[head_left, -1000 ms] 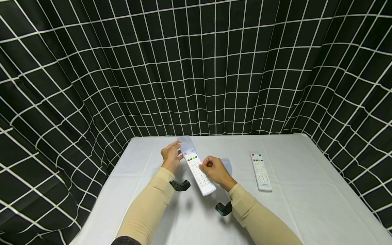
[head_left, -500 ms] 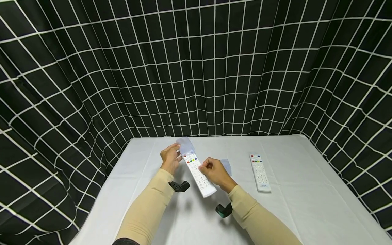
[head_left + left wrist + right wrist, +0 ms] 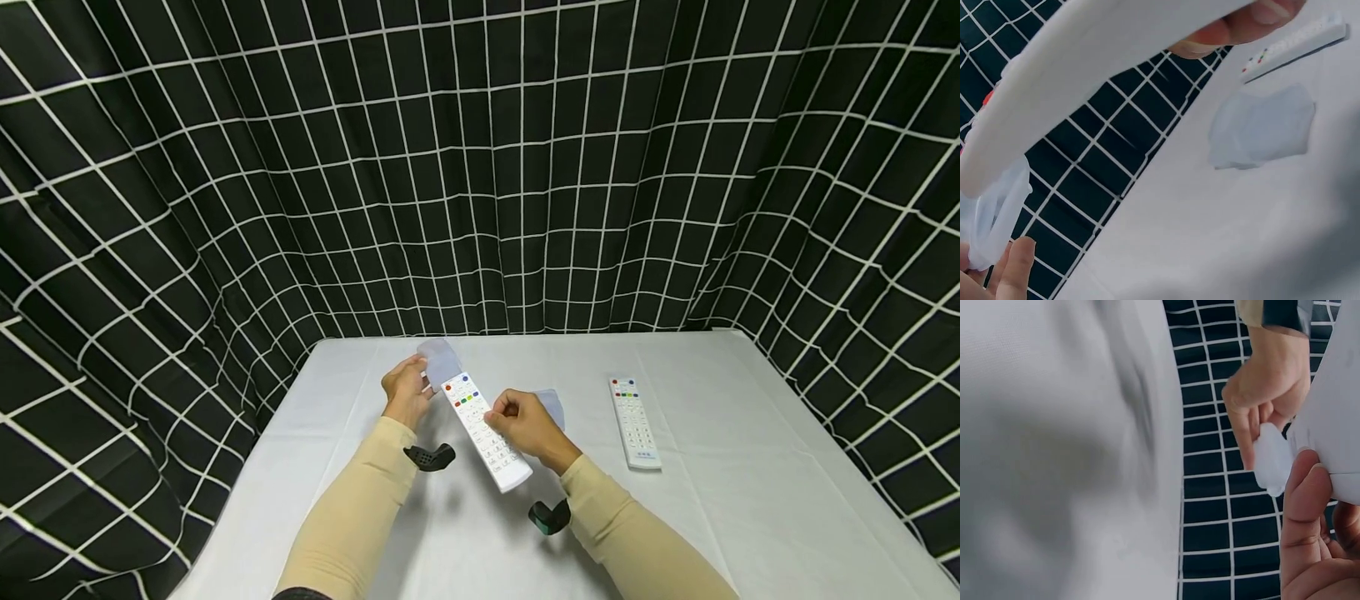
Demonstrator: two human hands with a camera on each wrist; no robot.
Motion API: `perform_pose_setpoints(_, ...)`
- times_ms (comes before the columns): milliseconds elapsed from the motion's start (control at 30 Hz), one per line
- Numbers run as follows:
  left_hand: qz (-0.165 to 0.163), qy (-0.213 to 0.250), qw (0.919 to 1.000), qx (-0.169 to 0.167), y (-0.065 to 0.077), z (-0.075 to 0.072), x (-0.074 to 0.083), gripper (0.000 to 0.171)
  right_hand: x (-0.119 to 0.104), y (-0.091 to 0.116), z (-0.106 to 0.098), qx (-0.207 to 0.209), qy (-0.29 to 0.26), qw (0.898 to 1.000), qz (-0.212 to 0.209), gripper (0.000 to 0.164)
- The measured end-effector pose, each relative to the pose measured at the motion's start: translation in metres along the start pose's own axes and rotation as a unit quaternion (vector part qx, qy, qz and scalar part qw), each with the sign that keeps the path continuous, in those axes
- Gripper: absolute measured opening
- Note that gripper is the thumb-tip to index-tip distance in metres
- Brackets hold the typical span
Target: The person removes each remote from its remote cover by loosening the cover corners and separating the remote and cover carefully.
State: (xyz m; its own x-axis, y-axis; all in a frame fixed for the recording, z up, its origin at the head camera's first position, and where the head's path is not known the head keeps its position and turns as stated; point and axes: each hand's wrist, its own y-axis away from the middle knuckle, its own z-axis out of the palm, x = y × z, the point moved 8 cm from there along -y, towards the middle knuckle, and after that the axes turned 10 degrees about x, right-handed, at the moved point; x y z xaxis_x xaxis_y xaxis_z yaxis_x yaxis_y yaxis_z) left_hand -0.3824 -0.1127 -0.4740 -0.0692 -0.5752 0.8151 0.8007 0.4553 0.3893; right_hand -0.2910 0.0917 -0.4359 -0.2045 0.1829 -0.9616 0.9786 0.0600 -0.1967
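Note:
A white remote control (image 3: 472, 415) with coloured buttons slants above the table, pinched at its side by my right hand (image 3: 529, 423). My left hand (image 3: 406, 387) pinches a translucent soft sleeve (image 3: 440, 362) at the remote's far end. The red and blue top buttons show bare, just beside the sleeve's edge. In the left wrist view, the remote's smooth white underside (image 3: 1085, 69) crosses the top, and the crumpled sleeve (image 3: 999, 212) hangs by the left fingers. From the right wrist, the sleeve (image 3: 1272, 462) appears between the left hand and the remote's end.
A second white remote (image 3: 636, 425) lies on the table to the right. Another translucent sleeve (image 3: 1263, 128) lies flat behind my right hand. The white cloth (image 3: 750, 450) covers the table, and black grid curtains (image 3: 495, 167) surround its back and sides.
My left hand has moved slightly left with the sleeve, drawing it off the remote's top end. The red and blue top buttons have come out from under it. The right hand's grip stays.

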Motion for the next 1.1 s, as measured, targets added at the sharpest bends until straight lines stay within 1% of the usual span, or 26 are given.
perform_pose_setpoints(200, -0.003, -0.02, 0.9998, -0.002, 0.0, -0.004, 0.002, 0.016, -0.003, -0.001, 0.001, 0.0, -0.015, 1.0, -0.003, 0.013)
perform_pose_setpoints(300, -0.003, -0.027, 0.9996, 0.002, 0.001, -0.005, 0.002, 0.014, -0.004, -0.002, 0.002, 0.003, -0.012, 1.0, -0.004, 0.013)
perform_pose_setpoints(400, -0.002, -0.036, 0.9993, 0.002, 0.0, -0.007, 0.003, 0.012, -0.005, -0.005, 0.0, 0.017, -0.001, 1.0, -0.007, 0.014)
perform_pose_setpoints(500, -0.003, -0.056, 0.9984, -0.002, -0.002, -0.01, 0.003, 0.013, -0.006, -0.009, -0.002, 0.033, 0.006, 0.999, -0.008, 0.015)
perform_pose_setpoints(633, -0.01, -0.076, 0.997, -0.01, -0.003, -0.014, 0.0, 0.016, -0.007, -0.014, -0.004, 0.051, 0.001, 0.999, -0.009, 0.016)
perform_pose_setpoints(800, -0.013, -0.088, 0.9958, -0.024, -0.004, -0.02, -0.001, 0.019, -0.007, -0.018, -0.007, 0.081, -0.008, 0.997, -0.001, 0.016)
perform_pose_setpoints(900, -0.016, -0.097, 0.9946, -0.032, -0.004, -0.025, -0.002, 0.02, -0.006, -0.021, -0.008, 0.099, 0.0, 0.995, 0.01, 0.016)
perform_pose_setpoints(1100, -0.024, -0.103, 0.9936, -0.038, -0.005, -0.031, -0.002, 0.019, -0.008, -0.027, -0.011, 0.131, 0.013, 0.991, 0.001, 0.016)
